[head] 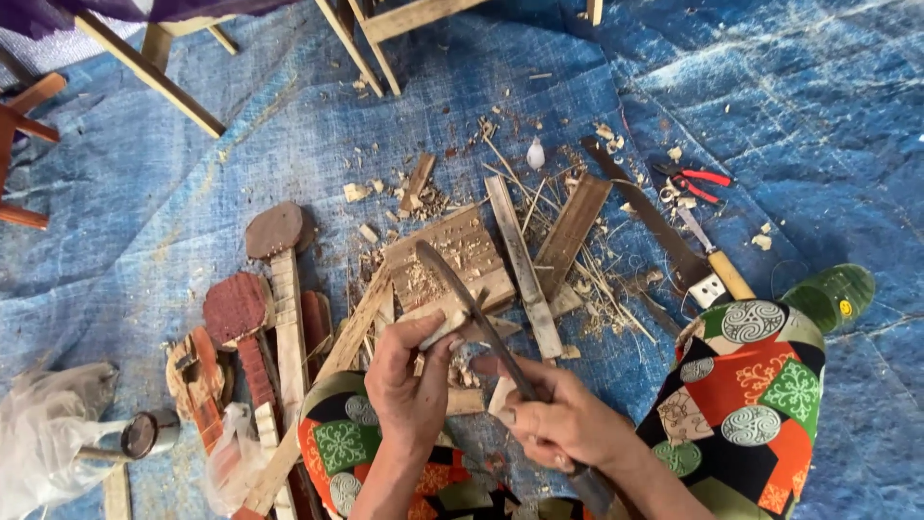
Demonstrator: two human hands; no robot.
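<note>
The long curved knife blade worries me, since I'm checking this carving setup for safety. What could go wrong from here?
1. The long curved knife blade passes right beside the left hand, which pinches the small pale wood piece; a slip could cut those fingers.
2. The right hand has its grip low on the knife, close over the patterned trouser knees; a slipped stroke might reach them.

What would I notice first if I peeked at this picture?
Probably the two bare hands in the lower middle: the right hand grips a long curved dark knife whose blade runs up past the left hand, which pinches a small pale wood piece. Around them, wood strips and pale shavings litter the blue woven tarp.
</note>
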